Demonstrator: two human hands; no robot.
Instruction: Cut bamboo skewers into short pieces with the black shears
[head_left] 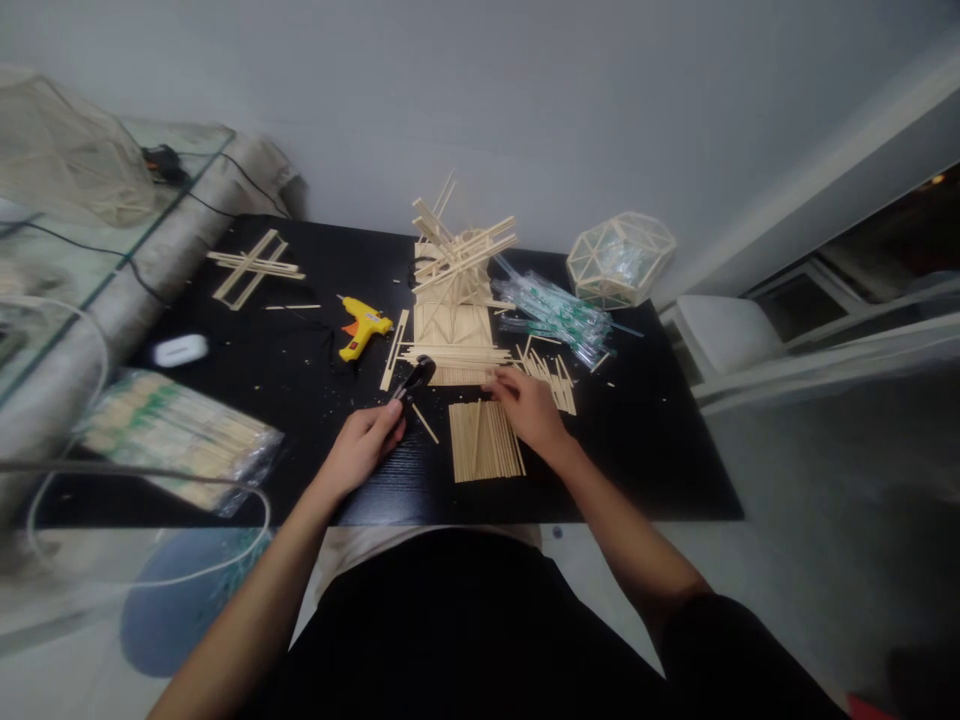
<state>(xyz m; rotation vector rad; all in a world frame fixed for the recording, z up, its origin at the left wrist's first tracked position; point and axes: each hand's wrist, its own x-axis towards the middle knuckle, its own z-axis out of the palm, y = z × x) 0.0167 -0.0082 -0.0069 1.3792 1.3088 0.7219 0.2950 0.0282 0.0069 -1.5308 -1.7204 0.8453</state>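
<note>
My left hand (pixel 365 442) is closed round the handles of dark pliers (pixel 417 376), whose head points up and to the right. My right hand (pixel 531 405) is pinched at the near edge of a stack of sticks (pixel 457 358); anything between its fingertips is too small to make out. Just below it lies a flat row of wooden sticks (pixel 486 445) with one stick slanting across the top. Between the hands rests a short loose stick (pixel 426 424). Behind them stands a windmill-like stick model (pixel 457 265) with crossed blades on a slatted base.
On the black table (pixel 375 495) are a yellow glue gun (pixel 364 328), a stick cross frame (pixel 256 268), a white case (pixel 180 350) and a bag of sticks (pixel 184 435). Rightward lie short cut sticks (pixel 551 385), plastic wrappers (pixel 559 312) and a polyhedral stick frame (pixel 621 260).
</note>
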